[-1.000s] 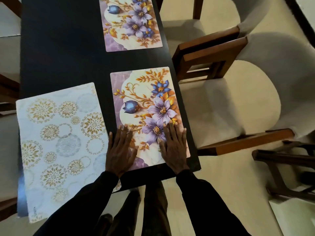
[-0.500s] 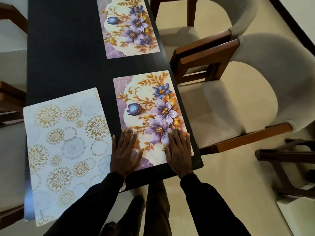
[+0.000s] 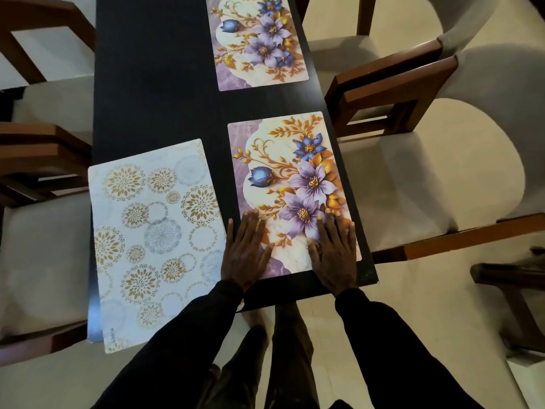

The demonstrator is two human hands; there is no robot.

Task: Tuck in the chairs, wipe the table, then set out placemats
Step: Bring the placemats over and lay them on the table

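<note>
Both sets of fingers lie straight and flat, grasping nothing: the left fingers (image 3: 250, 222) and right fingers (image 3: 330, 219) press down on the near end of the purple, blue and gold floral rectangular placemat (image 3: 292, 178). The left hand (image 3: 246, 252) straddles that mat's near-left corner, and its outer side comes just beside the white placemat with gold and grey medallion circles (image 3: 153, 231). The right hand (image 3: 333, 252) covers the near-right corner, close to the right edge of the black rectangular bench (image 3: 153, 84). The main risk, as I judge it, is that flat palms give only friction. A push with uneven weight would swing the floral mat askew or carry its right side over the edge, which is near already. The white mat is the weaker point. It lies skewed with its near end hanging past the bench edge, and the left sleeve (image 3: 206, 314) crosses its near corner, so a drag of the arm could tip it to the floor. A second floral placemat (image 3: 256, 39) lies farther along the right side, well apart from the hands. The grey-cushioned wooden armchair (image 3: 427, 172) on the right shows most of its seat, so it does not look tucked in. The only writing is a small dark printed word (image 3: 112, 331) at the white mat's near-left corner. It may read "KUBER", but it is too small to be sure.
</note>
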